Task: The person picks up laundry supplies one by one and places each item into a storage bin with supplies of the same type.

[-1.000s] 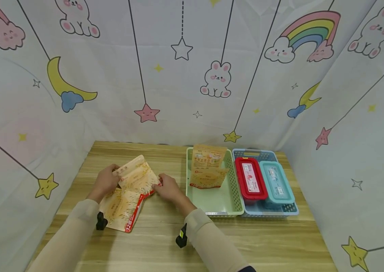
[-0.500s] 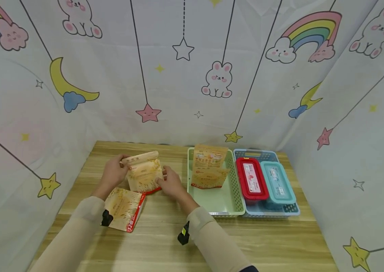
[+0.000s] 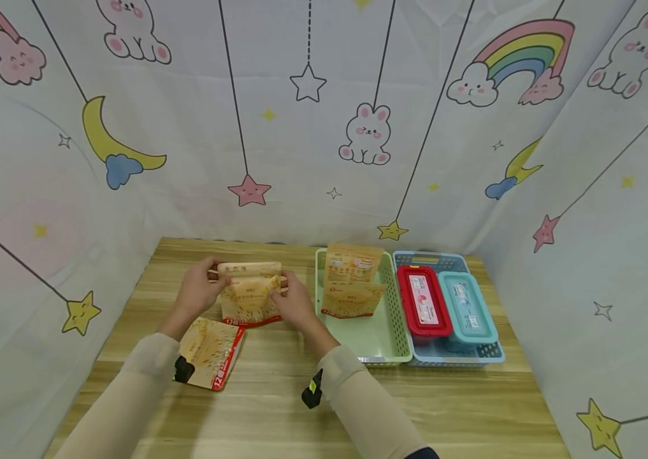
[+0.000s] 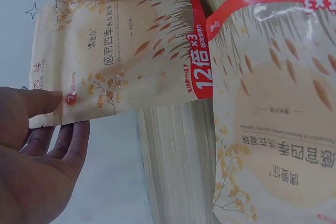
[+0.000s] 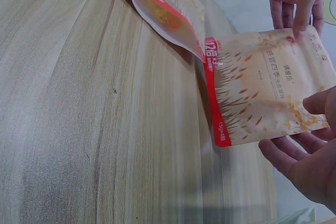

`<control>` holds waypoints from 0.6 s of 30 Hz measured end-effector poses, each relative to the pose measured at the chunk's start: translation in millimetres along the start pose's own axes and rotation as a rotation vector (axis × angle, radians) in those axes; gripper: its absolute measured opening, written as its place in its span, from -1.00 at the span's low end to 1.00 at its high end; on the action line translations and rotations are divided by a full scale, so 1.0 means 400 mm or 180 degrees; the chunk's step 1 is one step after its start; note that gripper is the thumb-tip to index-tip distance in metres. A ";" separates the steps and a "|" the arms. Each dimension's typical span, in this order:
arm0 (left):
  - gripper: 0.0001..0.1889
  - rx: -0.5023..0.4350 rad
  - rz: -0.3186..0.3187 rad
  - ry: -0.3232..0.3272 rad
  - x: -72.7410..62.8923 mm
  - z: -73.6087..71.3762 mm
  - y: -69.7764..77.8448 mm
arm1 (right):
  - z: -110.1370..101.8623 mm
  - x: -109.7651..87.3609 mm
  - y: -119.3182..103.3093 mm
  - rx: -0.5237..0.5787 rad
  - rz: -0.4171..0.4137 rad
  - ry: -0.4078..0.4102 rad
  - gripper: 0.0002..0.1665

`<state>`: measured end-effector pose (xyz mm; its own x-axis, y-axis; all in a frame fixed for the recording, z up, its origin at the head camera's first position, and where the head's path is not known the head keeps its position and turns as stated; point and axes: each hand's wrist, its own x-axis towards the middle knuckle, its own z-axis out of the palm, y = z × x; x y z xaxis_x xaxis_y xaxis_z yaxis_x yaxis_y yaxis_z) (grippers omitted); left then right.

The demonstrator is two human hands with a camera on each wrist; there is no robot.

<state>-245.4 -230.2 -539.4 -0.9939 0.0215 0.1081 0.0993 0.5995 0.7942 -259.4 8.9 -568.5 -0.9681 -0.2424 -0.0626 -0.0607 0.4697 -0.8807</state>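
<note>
A beige laundry capsule pouch with a red bottom band stands upright on the left part of the table. My left hand pinches its upper left edge; in the left wrist view the thumb lies across the front and the other fingers go behind. On the opposite side my right hand pinches the pouch's right edge, thumb in front, as the right wrist view also shows. A second, matching pouch lies flat on the table just nearer, below my left wrist; in the left wrist view this second pouch fills the right side.
To the right, a green basket holds two more beige pouches, one behind the other. Beside it stands a blue basket with a red-lidded box and a teal-lidded box. A patterned white curtain encloses the table.
Both hands have moved the gripped pouch rightward off the flat one and turned it from slanted to upright and straight. The right hand has shifted up along its edge.
</note>
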 end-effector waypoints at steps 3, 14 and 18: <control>-0.52 -0.0182 -0.0069 -0.0079 0.000 -0.002 -0.005 | -0.005 -0.001 0.000 -0.0058 -0.0030 0.0013 -0.38; -0.19 -0.0240 -0.0553 -0.0522 -0.019 0.004 -0.041 | -0.009 -0.003 -0.004 -0.0058 -0.0142 -0.0029 -0.70; -0.45 -0.0434 -0.0534 -0.0569 -0.028 0.014 -0.043 | -0.018 -0.007 -0.011 -0.0108 -0.0157 -0.0022 -0.72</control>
<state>-236.2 -236.4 -557.6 -0.9884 0.0789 -0.1294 -0.0740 0.4937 0.8665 -258.3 13.5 -561.2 -0.9620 -0.2720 -0.0228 -0.1167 0.4855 -0.8664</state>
